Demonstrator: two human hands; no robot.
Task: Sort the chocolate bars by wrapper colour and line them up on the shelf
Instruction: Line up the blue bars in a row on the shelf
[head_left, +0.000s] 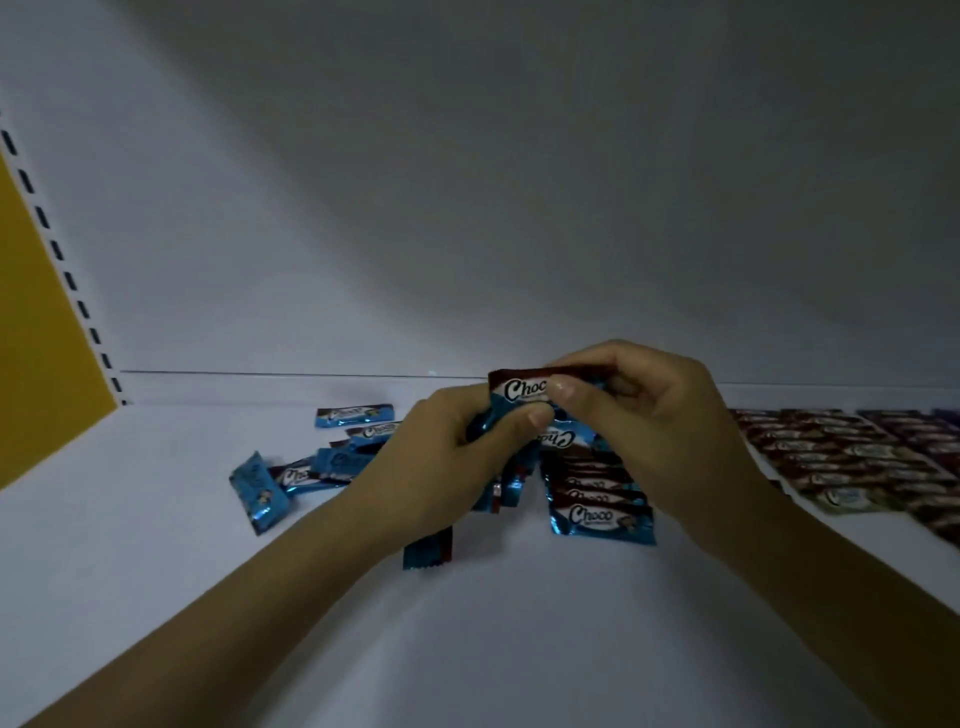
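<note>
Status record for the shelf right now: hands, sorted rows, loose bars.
left hand: grips a bunch of blue-wrapped bars
right hand: fingers pinch the top Choco bar of that bunch
blue row: overlapping line at centre, partly hidden by the hands
loose blue bars: scattered at left, not lined up
dark red rows: lined up at right
shelf: white
next step (guess): add the held bars to the blue row
</note>
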